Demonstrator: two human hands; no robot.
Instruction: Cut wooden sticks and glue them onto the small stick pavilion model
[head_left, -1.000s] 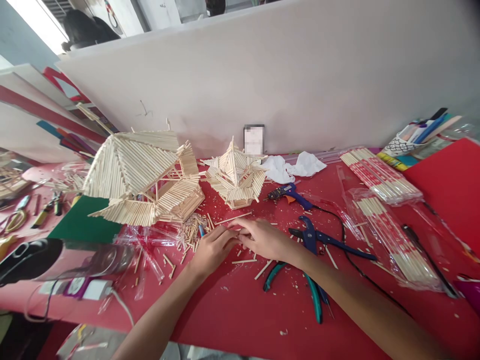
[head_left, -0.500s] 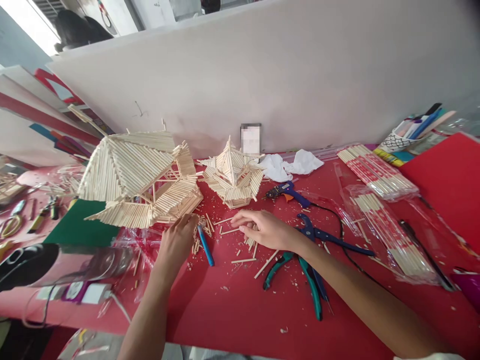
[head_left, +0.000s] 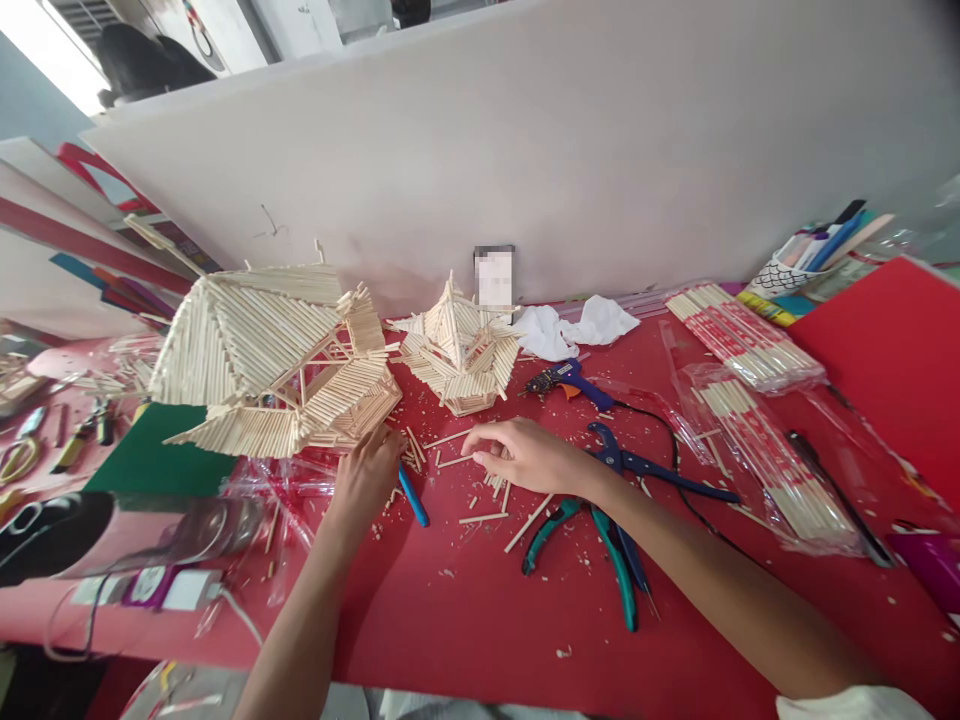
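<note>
while a large house (head_left: 251, 340) and a small house (head_left: 466, 378) stand behind, the left hand (head_left: 367, 470) and right hand (head_left: 521, 456), together a second ago, are apart. the left curls by the large house, the right arches half open; any hold is hidden. parting bares a blue tool (head_left: 414, 498) between; joint handling looks paused. sticks (head_left: 484, 518) lie scattered under and near the right hand.
</note>
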